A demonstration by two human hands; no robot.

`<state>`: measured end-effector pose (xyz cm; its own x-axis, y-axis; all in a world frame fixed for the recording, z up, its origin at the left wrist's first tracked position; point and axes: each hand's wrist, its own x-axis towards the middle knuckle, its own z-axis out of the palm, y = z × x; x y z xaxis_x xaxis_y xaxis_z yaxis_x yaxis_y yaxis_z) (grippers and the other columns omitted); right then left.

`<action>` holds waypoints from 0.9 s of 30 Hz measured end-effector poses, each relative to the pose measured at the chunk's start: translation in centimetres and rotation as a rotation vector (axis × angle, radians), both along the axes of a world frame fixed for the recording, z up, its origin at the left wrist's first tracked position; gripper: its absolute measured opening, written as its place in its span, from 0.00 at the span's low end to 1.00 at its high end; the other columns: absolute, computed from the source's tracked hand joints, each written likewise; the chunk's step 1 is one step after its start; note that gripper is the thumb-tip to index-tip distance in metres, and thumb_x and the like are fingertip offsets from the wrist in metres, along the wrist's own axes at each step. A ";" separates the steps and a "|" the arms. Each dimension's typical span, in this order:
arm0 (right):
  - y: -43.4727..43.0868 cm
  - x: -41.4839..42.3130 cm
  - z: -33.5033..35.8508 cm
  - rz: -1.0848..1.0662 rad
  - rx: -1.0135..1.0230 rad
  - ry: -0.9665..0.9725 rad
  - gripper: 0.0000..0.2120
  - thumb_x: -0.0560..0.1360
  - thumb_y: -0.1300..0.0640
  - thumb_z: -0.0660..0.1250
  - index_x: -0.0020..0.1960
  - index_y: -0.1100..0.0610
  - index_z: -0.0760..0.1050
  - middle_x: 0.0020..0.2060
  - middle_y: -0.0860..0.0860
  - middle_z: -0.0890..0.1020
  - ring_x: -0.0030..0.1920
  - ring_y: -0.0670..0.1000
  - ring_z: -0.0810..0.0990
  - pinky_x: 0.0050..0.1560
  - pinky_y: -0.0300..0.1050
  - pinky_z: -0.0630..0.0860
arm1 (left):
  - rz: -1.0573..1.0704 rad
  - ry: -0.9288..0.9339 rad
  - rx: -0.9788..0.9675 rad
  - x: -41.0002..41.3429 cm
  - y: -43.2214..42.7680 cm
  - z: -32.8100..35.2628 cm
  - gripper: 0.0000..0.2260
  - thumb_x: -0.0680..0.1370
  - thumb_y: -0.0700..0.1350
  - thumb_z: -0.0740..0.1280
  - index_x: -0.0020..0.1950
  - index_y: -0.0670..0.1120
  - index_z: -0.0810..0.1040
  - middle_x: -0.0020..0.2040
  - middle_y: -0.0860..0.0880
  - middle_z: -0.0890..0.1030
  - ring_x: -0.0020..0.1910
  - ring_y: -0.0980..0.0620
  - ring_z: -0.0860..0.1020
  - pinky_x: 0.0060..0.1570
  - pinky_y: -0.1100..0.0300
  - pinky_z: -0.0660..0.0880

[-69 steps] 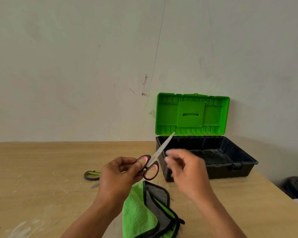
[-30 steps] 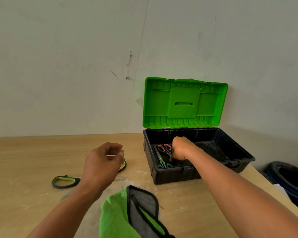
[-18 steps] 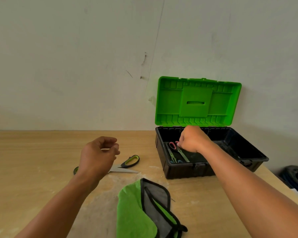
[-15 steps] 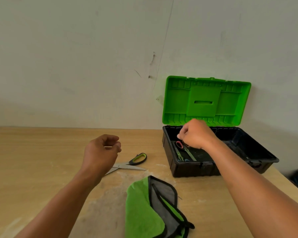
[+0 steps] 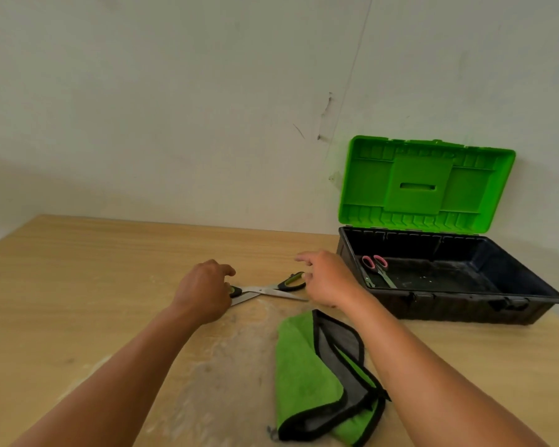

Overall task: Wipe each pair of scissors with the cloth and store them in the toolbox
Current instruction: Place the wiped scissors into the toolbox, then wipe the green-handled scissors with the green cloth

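Green-handled scissors (image 5: 265, 290) splayed open mid-table (image 5: 78, 285), left hand (image 5: 204, 291) curled over one handle (real grip or not, hidden from here), right hand (image 5: 328, 279) loose-fingered beside the other, pink scissors (image 5: 377, 270) inside the toolbox (image 5: 465, 308) at the far right edge, cloth (image 5: 304, 366) by the front edge.
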<state>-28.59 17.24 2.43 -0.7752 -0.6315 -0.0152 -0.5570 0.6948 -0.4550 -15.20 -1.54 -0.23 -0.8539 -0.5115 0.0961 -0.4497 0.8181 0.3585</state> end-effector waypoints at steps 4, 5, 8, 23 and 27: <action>-1.5 -1.1 -2.1 0.041 0.162 0.017 0.33 0.77 0.72 0.64 0.77 0.48 0.70 0.73 0.52 0.70 0.72 0.57 0.72 0.67 0.46 0.75 | -0.072 -0.085 -0.031 0.4 -0.9 -1.0 0.20 0.78 0.39 0.65 0.69 0.52 0.76 0.66 0.51 0.77 0.63 0.49 0.75 0.55 0.56 0.77; -1.8 -1.2 -2.5 0.053 0.195 0.031 0.33 0.76 0.73 0.64 0.76 0.48 0.71 0.71 0.52 0.71 0.72 0.57 0.72 0.67 0.47 0.75 | -0.088 -0.080 -0.039 0.5 -1.0 -1.1 0.20 0.78 0.39 0.65 0.69 0.53 0.76 0.65 0.52 0.78 0.62 0.49 0.76 0.53 0.56 0.77; -2.0 -1.4 -2.8 0.081 0.245 0.080 0.31 0.76 0.73 0.65 0.74 0.48 0.74 0.70 0.52 0.74 0.71 0.57 0.73 0.69 0.50 0.74 | -0.114 -0.044 -0.041 0.7 -1.2 -1.0 0.17 0.80 0.42 0.65 0.68 0.52 0.77 0.62 0.51 0.78 0.59 0.49 0.77 0.50 0.58 0.76; -2.5 0.5 1.2 0.247 -0.051 0.211 0.20 0.78 0.75 0.64 0.55 0.54 0.87 0.54 0.51 0.84 0.51 0.46 0.82 0.40 0.22 0.66 | -0.218 -0.036 0.508 5.4 0.0 3.1 0.11 0.77 0.39 0.69 0.54 0.52 0.84 0.48 0.53 0.84 0.45 0.53 0.82 0.42 0.62 0.76; -3.2 2.1 2.6 0.334 -0.099 0.270 0.19 0.79 0.74 0.64 0.55 0.55 0.87 0.53 0.51 0.82 0.49 0.46 0.80 0.42 0.23 0.71 | -0.241 -0.017 0.534 6.6 1.2 3.5 0.10 0.77 0.46 0.71 0.58 0.53 0.82 0.41 0.53 0.86 0.39 0.55 0.82 0.45 0.58 0.78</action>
<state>-26.44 14.07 5.07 -0.4957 -0.8365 0.2335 -0.8520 0.4164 -0.3173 -8.59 -0.37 3.29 -0.9515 -0.2763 -0.1357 -0.2821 0.6064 0.7435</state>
